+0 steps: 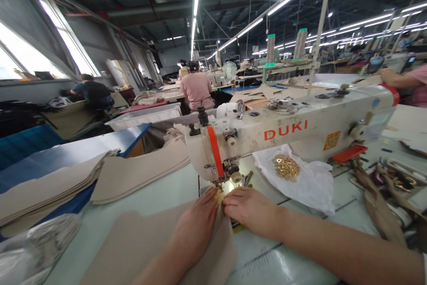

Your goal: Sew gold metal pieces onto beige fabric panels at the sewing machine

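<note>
A beige fabric panel lies on the pale sewing table, its edge running under the needle of the sewing machine. My left hand rests flat on the panel, fingers stretched toward the presser foot. Just right of the needle, my right hand has its fingers bent and pressed together at the panel's edge. The two hands' fingertips almost meet in front of the lit needle area. Fingers partly hide the spot where the fabric passes beneath the foot.
Gold metal rings sit on a white cloth beneath the machine arm. Stacked beige panels lie at left, near a crumpled plastic bag. A tray of straps and tools stands right. Several people work beyond, one in pink.
</note>
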### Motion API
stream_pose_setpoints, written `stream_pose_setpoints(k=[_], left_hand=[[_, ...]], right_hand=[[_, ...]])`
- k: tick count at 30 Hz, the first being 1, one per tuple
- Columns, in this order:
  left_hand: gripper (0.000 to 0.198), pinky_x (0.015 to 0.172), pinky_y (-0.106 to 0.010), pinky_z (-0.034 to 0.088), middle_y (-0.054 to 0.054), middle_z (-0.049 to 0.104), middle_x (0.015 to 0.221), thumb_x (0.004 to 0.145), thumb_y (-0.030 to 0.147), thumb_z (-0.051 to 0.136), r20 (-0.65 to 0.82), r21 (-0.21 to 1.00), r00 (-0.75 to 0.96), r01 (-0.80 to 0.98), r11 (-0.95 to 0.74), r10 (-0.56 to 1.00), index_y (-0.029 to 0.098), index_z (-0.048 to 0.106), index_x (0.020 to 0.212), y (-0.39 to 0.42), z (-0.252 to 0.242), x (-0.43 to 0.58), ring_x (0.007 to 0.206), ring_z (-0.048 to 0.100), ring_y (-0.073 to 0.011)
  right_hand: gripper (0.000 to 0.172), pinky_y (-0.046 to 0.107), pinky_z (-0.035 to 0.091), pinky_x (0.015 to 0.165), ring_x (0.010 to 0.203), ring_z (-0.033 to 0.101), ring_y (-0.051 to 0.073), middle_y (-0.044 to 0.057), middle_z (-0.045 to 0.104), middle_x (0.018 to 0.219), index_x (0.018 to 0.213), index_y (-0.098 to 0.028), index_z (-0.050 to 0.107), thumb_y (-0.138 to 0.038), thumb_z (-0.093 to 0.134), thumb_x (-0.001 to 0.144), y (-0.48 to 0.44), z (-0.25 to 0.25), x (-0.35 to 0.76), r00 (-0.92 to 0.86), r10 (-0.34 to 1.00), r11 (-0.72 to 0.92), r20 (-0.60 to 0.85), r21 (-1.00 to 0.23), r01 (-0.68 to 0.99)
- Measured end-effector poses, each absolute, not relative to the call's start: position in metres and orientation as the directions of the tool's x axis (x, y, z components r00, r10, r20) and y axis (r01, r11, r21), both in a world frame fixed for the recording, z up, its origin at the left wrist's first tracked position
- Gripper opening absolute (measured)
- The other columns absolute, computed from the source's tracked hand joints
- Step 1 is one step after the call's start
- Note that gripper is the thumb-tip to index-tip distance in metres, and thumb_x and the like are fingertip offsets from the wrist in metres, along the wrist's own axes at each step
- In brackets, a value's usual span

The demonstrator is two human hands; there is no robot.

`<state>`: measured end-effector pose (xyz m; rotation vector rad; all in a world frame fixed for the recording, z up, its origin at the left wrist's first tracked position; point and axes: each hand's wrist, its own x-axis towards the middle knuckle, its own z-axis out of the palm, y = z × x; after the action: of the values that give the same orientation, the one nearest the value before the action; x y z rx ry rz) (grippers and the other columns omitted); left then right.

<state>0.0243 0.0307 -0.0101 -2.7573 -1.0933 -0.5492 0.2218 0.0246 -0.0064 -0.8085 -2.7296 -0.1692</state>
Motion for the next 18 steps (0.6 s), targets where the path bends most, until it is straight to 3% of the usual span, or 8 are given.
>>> stream_pose_setpoints(k=[18], left_hand=[[0.033,0.098,-0.033,0.049,-0.009,0.067,0.118,0.089,0.013,0.040,0.401,0.061,0.646,0.689,-0.722,0.650,0.016,0.064,0.111,0.0351,-0.0055,0.0291,0.111,0.061,-0.0207]], right_hand=[[0.010,0.030,0.040,0.089,0.095,0.056,0.019,0.007,0.065,0.095,0.088,-0.012,0.062,-0.016,0.053,0.090,0.0287,-0.0082,0.2217,-0.789,0.539,0.828,0.295,-0.013,0.561]])
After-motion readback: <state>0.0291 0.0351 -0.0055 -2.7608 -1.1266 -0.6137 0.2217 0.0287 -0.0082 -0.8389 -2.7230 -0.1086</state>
